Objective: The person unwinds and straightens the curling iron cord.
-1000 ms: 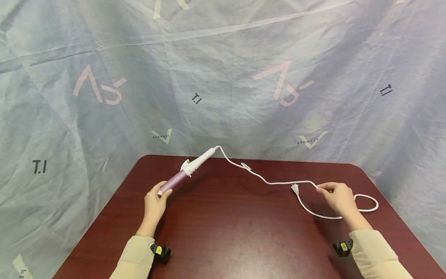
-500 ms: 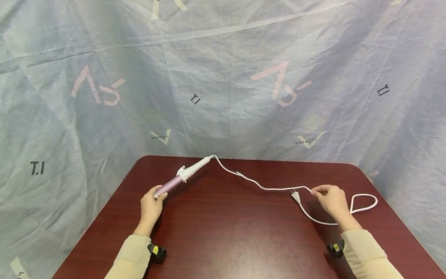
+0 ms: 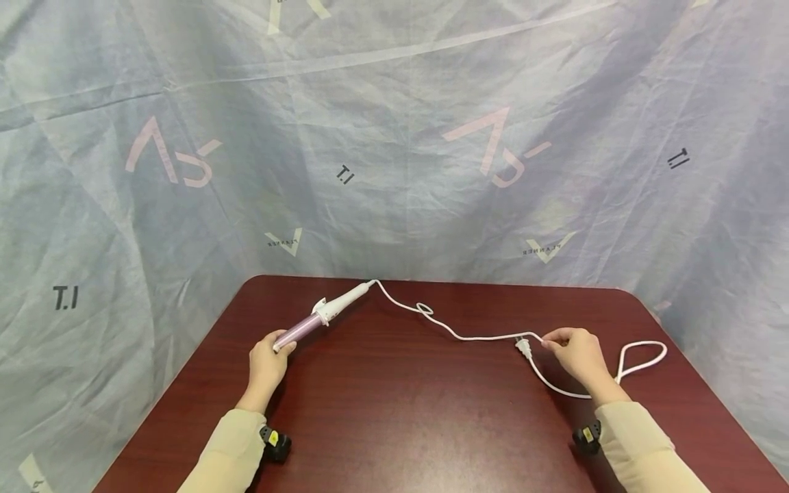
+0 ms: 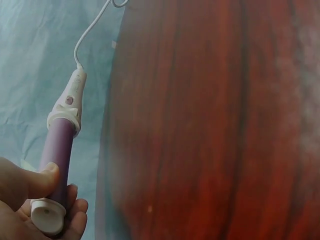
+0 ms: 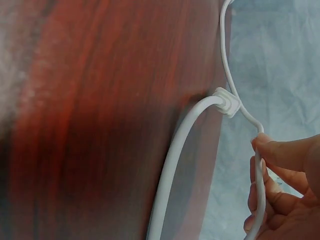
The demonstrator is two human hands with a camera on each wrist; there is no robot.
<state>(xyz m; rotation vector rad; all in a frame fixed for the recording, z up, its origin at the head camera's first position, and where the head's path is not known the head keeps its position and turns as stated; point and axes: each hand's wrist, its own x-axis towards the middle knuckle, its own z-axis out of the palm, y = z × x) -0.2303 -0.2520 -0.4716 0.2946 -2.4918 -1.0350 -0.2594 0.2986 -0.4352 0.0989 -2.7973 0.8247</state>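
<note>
A curling iron (image 3: 335, 305) with a white handle and a purple barrel (image 4: 57, 147) slants across the left part of the table, its handle pointing to the back. My left hand (image 3: 268, 361) grips the barrel close to its white tip (image 4: 48, 217), thumb on top and fingers beneath. From the handle a white cord (image 3: 474, 338) runs right, with a small loop midway. My right hand (image 3: 576, 355) pinches this cord between thumb and fingers, as the right wrist view also shows. The white plug (image 3: 523, 346) lies just left of the right hand, overlapping the cord in that view.
A dark red wooden table (image 3: 419, 424) with rounded back corners lies under everything. Behind it hangs a grey printed cloth (image 3: 394, 171). A loop of cord (image 3: 644, 357) rests to the right of the right wrist. Black cameras are strapped at both wrists.
The curling iron's handle end has sunk toward the table and shifted slightly left with the left hand. My right hand has moved left with the cord, whose middle has dropped lower.
</note>
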